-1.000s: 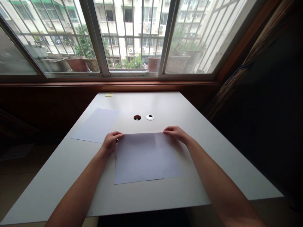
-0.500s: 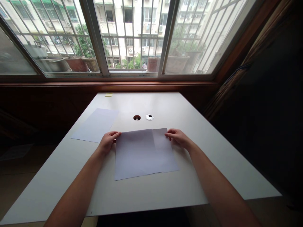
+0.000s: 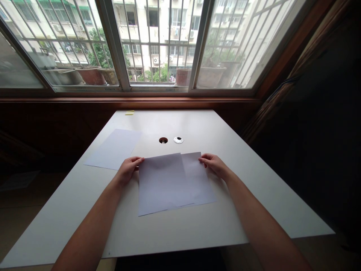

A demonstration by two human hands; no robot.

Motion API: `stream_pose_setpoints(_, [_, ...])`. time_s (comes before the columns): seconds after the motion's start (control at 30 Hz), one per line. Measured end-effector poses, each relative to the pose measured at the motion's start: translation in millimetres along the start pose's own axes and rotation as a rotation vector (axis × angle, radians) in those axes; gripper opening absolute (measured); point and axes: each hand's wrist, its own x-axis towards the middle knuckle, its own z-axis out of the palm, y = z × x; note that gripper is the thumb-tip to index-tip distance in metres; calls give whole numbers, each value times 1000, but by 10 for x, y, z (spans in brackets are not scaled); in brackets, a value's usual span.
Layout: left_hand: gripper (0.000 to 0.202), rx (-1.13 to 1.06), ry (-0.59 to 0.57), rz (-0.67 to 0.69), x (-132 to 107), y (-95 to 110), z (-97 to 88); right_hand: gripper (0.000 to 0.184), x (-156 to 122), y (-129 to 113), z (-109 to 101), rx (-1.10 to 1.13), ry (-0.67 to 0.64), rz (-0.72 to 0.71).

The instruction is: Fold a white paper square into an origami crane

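Two overlapping white sheets lie in front of me on the white table. The left sheet lies on top, and the right sheet sticks out from under it. My left hand pinches the top left corner of the left sheet. My right hand pinches the top right corner of the right sheet. Both sheets are slightly skewed against each other.
A third white sheet lies flat at the table's left. A round cable hole and its loose cap sit just beyond the sheets. A small yellow note lies at the far edge. A barred window runs behind.
The sheets were squared up with flush top edges; I have since slid them away from me and the two now sit fanned apart, the near edges lifted off the table front.
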Motion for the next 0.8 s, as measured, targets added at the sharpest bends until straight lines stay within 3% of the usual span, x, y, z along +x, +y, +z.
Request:
stream_pose_setpoints(0.37, [49,131,-101,3,-6,33,13,35,55,13,50,74,66,-38])
stream_pose_setpoints(0.53, [48,217,-89,42,13,-15,5,37,60,-6,99,84,76,-45])
stream_pose_setpoints(0.8, [57,162,-95,57,-17,30,25,37,45,-37,127,89,103,-37])
